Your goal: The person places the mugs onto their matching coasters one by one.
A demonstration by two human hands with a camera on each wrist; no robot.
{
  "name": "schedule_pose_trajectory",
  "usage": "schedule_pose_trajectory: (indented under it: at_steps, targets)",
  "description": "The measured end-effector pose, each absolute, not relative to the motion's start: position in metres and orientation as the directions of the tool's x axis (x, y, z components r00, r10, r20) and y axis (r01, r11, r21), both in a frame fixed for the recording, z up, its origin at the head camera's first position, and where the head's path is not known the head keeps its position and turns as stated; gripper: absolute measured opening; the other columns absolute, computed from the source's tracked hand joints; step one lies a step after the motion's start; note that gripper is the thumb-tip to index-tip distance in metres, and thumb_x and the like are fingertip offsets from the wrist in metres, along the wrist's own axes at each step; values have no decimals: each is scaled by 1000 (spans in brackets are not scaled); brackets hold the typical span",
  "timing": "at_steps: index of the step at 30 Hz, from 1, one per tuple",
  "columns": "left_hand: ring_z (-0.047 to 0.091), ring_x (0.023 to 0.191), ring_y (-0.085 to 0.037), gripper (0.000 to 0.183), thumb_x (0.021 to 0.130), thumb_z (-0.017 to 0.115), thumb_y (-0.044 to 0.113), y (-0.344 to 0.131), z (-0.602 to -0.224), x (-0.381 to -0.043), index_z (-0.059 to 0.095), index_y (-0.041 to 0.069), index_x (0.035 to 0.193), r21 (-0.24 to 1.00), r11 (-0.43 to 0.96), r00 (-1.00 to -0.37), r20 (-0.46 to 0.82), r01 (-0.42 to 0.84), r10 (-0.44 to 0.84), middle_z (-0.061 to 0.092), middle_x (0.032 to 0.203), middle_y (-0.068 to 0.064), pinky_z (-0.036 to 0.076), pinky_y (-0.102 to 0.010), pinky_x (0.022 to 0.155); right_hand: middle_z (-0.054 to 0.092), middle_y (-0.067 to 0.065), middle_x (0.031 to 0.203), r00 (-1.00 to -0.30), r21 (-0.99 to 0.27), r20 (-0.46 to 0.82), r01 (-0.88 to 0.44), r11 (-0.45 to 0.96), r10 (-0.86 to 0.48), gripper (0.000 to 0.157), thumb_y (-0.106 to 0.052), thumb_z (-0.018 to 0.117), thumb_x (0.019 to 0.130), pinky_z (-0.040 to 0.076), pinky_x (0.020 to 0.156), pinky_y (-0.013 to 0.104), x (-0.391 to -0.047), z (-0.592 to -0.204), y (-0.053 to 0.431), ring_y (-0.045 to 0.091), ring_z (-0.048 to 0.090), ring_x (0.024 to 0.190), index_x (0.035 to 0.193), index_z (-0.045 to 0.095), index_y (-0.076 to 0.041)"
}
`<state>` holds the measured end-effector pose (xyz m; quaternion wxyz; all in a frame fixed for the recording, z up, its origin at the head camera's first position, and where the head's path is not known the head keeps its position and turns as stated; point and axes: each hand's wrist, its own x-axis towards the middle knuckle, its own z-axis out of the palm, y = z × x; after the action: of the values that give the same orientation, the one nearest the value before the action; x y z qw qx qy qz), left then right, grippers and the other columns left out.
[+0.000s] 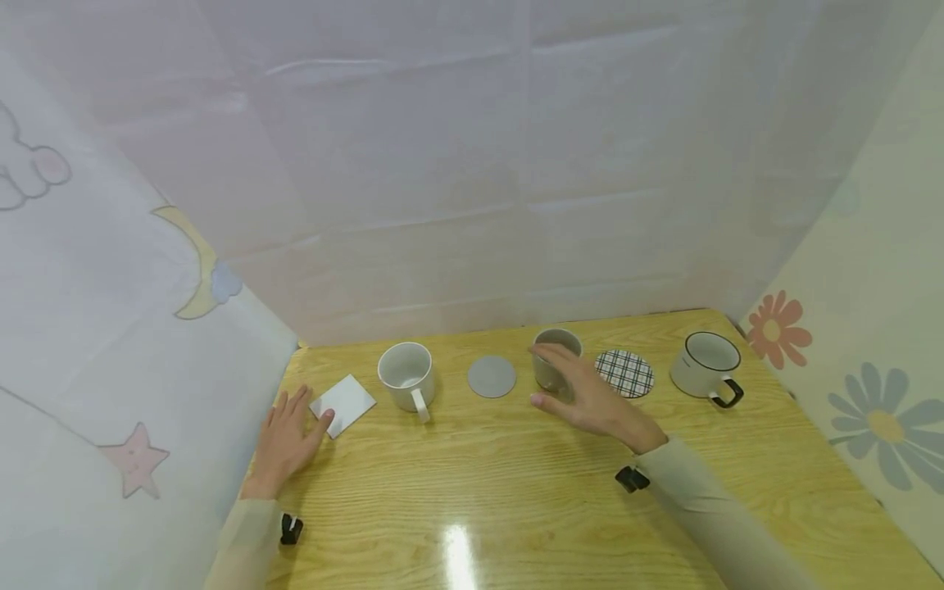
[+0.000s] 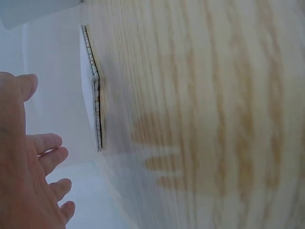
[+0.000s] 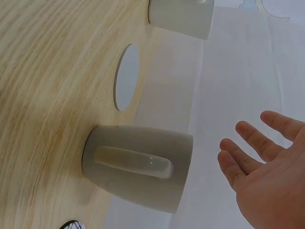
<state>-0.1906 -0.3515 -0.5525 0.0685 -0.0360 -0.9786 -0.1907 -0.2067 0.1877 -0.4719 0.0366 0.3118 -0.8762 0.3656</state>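
By the left table edge (image 1: 291, 375), left hand (image 1: 285, 442) spread; right hand (image 1: 588, 398) spread, clear of grey mug (image 3: 136, 167).

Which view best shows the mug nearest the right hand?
The right wrist view: the mug is uncovered there, handle visible. In the head view the right hand partly hides it; the left wrist view lacks it.

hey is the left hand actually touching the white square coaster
Apart. The left wrist view shows a plain gap between the left hand and the white square coaster, with the hand held above it.
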Motion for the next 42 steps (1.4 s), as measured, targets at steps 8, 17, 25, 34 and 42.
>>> schedule_pose_trajectory:
  at_steps: [8, 17, 25, 34, 42]
  targets:
    - [18, 158, -59, 82, 110, 47, 57, -351, -557, -193, 38, -6, 162, 368, 926, -994, 100, 79, 45, 33, 170, -28, 15, -75, 125, 40, 17, 169, -797, -613, 292, -580, 536, -528, 76, -39, 71, 103, 36, 121, 71, -206, -473, 180, 43, 37, 156, 166, 38, -13]
    - [15, 157, -61, 86, 110, 45, 60, -348, -558, -191, 32, -6, 164, 348, 936, -999, 32, 52, 43, 28, 172, -29, 15, -78, 124, 38, 17, 170, -792, -626, 284, -580, 521, -541, 78, -41, 71, 102, 34, 122, 72, -205, -475, 174, 43, 33, 158, 166, 37, -12]
    - [8, 157, -63, 90, 109, 48, 60, -353, -564, -190, 26, -6, 166, 335, 942, -997, -59, 18, 40, 22, 173, -30, 11, -80, 123, 36, 16, 172, -800, -650, 254, -557, 517, -543, 79, -43, 71, 102, 34, 122, 71, -205, -477, 171, 45, 29, 160, 167, 36, -14]
    - [10, 157, -63, 94, 107, 52, 61, -355, -569, -188, 25, -8, 165, 340, 939, -996, -51, 48, 70, 21, 173, -31, 10, -80, 124, 37, 16, 171, -789, -653, 262, -569, 500, -556, 77, -42, 69, 104, 33, 123, 71, -205, -480, 166, 45, 31, 159, 167, 36, -14]
    - [11, 156, -64, 92, 107, 55, 56, -353, -567, -185, 26, -10, 164, 360, 931, -996, -37, 56, 75, 22, 172, -32, 9, -82, 122, 39, 16, 170, -790, -660, 271, -568, 491, -550, 76, -42, 70, 104, 33, 122, 72, -203, -486, 161, 45, 34, 158, 166, 38, -12]
